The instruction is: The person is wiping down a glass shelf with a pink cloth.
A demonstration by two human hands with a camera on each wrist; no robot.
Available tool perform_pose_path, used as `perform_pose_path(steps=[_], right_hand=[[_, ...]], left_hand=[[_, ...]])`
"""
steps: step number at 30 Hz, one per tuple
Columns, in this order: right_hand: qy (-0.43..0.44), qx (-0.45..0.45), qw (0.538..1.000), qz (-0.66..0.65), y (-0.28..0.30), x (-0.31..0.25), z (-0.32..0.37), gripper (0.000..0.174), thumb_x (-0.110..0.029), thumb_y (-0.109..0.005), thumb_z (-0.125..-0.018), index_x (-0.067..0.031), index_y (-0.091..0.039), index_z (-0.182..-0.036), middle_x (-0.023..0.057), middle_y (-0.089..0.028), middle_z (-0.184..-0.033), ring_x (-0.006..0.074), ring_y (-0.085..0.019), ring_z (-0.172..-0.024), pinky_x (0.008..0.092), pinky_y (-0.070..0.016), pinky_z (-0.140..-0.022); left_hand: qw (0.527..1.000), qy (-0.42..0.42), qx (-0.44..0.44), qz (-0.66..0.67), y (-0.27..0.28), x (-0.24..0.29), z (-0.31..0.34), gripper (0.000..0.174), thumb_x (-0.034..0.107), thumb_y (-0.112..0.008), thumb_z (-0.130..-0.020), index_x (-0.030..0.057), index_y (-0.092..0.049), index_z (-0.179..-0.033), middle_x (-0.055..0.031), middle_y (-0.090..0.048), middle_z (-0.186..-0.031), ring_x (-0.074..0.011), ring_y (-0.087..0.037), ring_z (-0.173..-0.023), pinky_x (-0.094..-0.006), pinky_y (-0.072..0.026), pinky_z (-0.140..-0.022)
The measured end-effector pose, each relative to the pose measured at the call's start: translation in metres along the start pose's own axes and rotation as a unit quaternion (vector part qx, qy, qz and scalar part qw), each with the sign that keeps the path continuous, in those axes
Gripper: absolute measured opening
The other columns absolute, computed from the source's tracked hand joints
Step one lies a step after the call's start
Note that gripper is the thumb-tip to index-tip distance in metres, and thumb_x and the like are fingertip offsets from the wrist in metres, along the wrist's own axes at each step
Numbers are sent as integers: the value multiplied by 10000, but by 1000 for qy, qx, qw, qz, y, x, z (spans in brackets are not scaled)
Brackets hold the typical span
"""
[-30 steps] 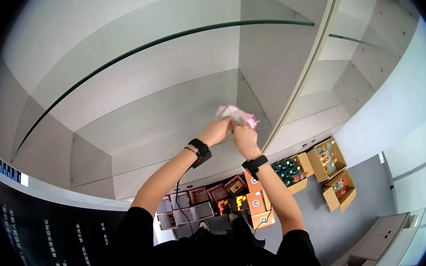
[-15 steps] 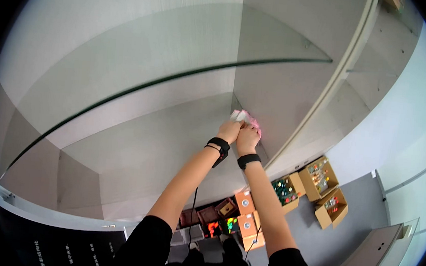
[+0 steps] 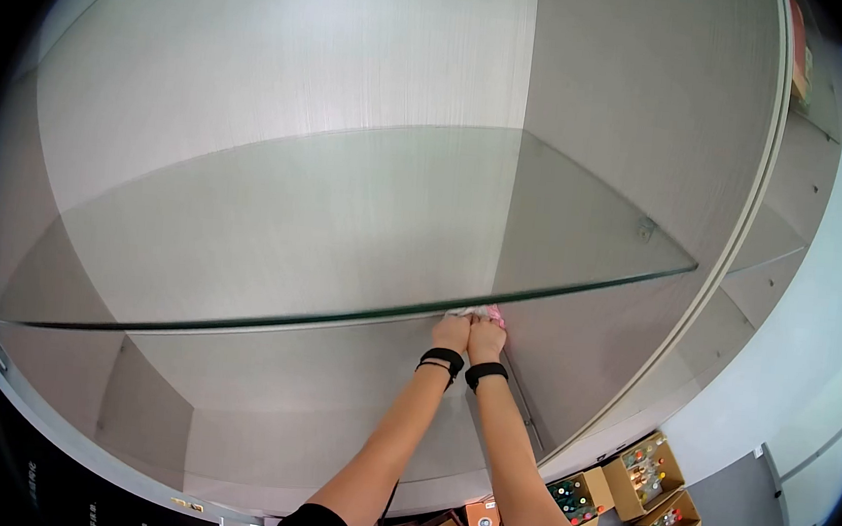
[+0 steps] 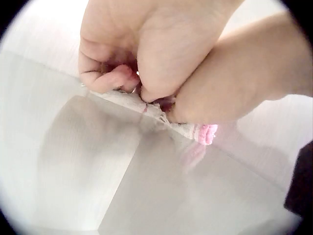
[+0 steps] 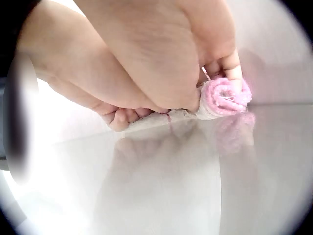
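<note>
Side by side, my left hand (image 3: 451,335) and right hand (image 3: 487,340) reach in below the front edge of a glass shelf (image 3: 358,314). Both grip one pink-and-white cloth (image 3: 493,314), close to the compartment's right side wall. In the left wrist view, the left hand's fingers curl over the cloth's pale part (image 4: 127,101). The right wrist view shows the right hand (image 5: 166,54) at the other end, where the cloth is rolled into a fuzzy pink coil (image 5: 225,98). The cloth lies against a glossy surface that mirrors it and the hands.
A tall divider (image 3: 729,248) separates this cabinet bay from the one at right. Open cardboard boxes of bottles (image 3: 644,473) stand on the floor at lower right, with orange boxes (image 3: 483,521) near my feet. A dark panel with white writing (image 3: 47,491) is at lower left.
Both hands have gone with the cloth toward the right side wall and in under the glass shelf. The head view has shifted, so the shelf edge now appears much lower.
</note>
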State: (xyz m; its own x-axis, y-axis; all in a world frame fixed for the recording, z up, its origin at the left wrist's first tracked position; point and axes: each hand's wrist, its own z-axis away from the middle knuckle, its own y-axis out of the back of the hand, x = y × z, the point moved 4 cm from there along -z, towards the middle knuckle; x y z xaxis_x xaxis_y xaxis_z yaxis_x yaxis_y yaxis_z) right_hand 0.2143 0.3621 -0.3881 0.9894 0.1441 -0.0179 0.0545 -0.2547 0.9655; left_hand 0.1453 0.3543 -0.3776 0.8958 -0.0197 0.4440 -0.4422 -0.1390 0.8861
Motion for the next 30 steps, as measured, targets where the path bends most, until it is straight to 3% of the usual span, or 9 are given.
perform_pose_path(steps=[3,5,7,11,14,21,27,29,30], right_hand=[[0,-5,1000,4,-1,1,5,200,-161,-356,-740,-112,-486,-883,33,-503,-892,191,-481,-839,318,-405,-652],[0,14,1000,9,2,1,17,200,-160,-346,-745,-116,-506,-856,36,-528,-851,192,-478,-855,325,-399,-648],[27,-12,997,71,12,1,37,223,-183,-336,-759,-135,-515,-884,18,-520,-909,166,-486,-857,312,-392,-657],[13,-101,994,23,22,4,81,222,-178,-338,-761,-140,-546,-828,13,-538,-880,175,-514,-815,275,-409,-607],[-3,-74,996,50,30,5,99,232,-178,-338,-763,-145,-566,-786,0,-556,-829,157,-532,-768,246,-416,-560],[2,-29,999,32,31,1,78,241,-173,-325,-755,-172,-550,-839,-15,-560,-832,115,-520,-781,297,-358,-705],[50,39,996,60,31,1,79,249,-164,-334,-743,-154,-582,-721,-11,-575,-735,116,-532,-744,312,-347,-709],[89,82,991,52,34,4,98,235,-147,-362,-726,-142,-584,-651,1,-577,-711,120,-544,-696,304,-382,-639],[87,35,995,31,34,6,104,188,-162,-375,-716,-135,-560,-692,26,-569,-688,147,-543,-633,310,-395,-597]], left_hand=[[999,18,-31,-14,-4,2,12,259,274,-328,-752,170,-437,-962,-112,-480,-965,-275,-481,-840,-365,-391,-691],[998,-20,63,4,1,4,25,235,246,-321,-754,116,-512,-797,-100,-547,-756,-267,-522,-712,-367,-415,-599],[999,-18,32,12,8,9,43,221,242,-331,-752,113,-506,-793,-106,-544,-764,-268,-518,-720,-365,-411,-600],[998,-66,-11,13,4,19,87,250,244,-357,-744,86,-462,-907,-130,-538,-789,-290,-510,-728,-368,-398,-626],[999,-24,-35,-13,10,26,111,248,260,-356,-744,112,-466,-909,-127,-532,-821,-288,-503,-750,-371,-396,-640],[998,-16,-20,55,6,17,86,302,325,-309,-753,143,-465,-936,-140,-503,-908,-294,-479,-828,-375,-376,-699],[998,-15,53,17,1,14,86,253,273,-312,-752,162,-482,-901,-92,-540,-828,-262,-515,-767,-365,-408,-650],[999,-22,38,-8,5,22,107,242,265,-324,-747,153,-485,-889,-94,-541,-815,-269,-515,-755,-366,-411,-638],[999,-28,30,0,7,24,115,234,260,-330,-743,151,-489,-876,-96,-540,-816,-266,-514,-757,-365,-412,-634]])
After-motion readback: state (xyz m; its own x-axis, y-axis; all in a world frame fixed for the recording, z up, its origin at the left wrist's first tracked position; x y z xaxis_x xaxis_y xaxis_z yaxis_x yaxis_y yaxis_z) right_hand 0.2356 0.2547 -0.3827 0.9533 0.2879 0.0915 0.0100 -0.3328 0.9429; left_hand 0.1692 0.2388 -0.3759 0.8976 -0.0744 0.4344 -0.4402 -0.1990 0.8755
